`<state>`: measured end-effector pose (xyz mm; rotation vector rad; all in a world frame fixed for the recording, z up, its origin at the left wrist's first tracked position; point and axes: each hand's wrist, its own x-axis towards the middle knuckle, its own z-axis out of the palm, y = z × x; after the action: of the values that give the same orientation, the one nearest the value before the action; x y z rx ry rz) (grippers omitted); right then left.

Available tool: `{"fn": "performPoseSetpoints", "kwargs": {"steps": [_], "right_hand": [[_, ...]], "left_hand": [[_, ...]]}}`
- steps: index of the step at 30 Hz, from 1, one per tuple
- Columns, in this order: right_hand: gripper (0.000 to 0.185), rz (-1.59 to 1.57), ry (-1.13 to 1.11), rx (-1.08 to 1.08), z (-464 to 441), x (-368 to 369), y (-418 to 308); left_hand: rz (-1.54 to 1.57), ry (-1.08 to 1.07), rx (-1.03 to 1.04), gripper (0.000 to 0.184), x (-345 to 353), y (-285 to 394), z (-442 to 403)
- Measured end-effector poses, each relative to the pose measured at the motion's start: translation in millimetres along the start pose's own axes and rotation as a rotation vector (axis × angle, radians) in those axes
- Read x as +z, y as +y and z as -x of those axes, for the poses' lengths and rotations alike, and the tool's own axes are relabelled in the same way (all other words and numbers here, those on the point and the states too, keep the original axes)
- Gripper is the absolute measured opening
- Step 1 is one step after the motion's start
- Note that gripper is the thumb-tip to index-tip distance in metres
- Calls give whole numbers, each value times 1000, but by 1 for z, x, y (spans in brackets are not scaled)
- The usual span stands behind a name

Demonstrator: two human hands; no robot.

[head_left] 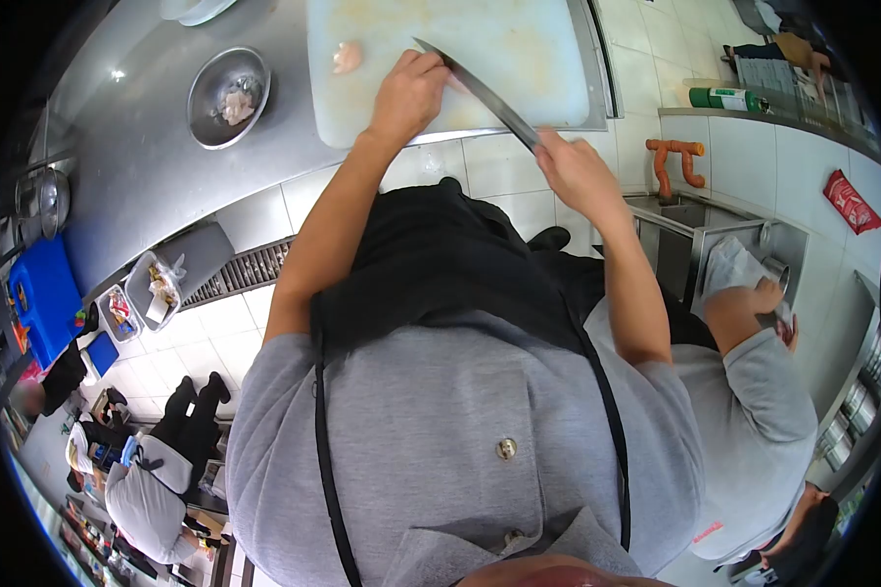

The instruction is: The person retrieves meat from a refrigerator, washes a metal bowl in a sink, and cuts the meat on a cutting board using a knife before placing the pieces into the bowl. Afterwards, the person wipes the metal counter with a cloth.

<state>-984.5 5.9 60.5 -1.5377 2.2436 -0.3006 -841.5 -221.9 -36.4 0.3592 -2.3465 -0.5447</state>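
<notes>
My right hand (pixel 579 171) is wrapped round the handle end of a long kitchen knife (pixel 499 106). Its blade slants up and left over a white cutting board (pixel 548 59), passing right beside the fingertips of my left hand (pixel 408 95). Those left fingers are curled together on the board; a small pinkish bit shows near the blade, but I cannot tell whether it is meat or a fingertip. Just left of that hand lies a piece of pale pink raw meat (pixel 347 58). A metal bowl (pixel 229 98) with pale pieces in it stands left of the board.
The steel worktable (pixel 157 157) carries the board and bowl, with a white dish (pixel 194 10) at its far edge. Bins (pixel 157 292) stand on the floor at left. A co-worker in grey (pixel 754 411) is close on my right, by a metal sink (pixel 680 210). Other people are further left.
</notes>
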Motion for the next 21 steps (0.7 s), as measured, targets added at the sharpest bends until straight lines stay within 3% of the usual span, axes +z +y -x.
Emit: {"fn": "performPoseSetpoints", "kwargs": {"steps": [3, 10, 15, 21], "right_hand": [[19, 32, 7, 17, -40, 18, -12], [18, -64, -42, 51, 6, 2, -2], [18, -9, 92, 6, -40, 31, -18], [18, -55, -45, 167, 18, 15, -12]], "left_hand": [[16, -23, -29, 17, -2, -2, -1], [83, 36, 4, 10, -1, -2, 1], [60, 8, -4, 10, 0, -6, -1], [87, 51, -16, 10, 1, -6, 0]]}}
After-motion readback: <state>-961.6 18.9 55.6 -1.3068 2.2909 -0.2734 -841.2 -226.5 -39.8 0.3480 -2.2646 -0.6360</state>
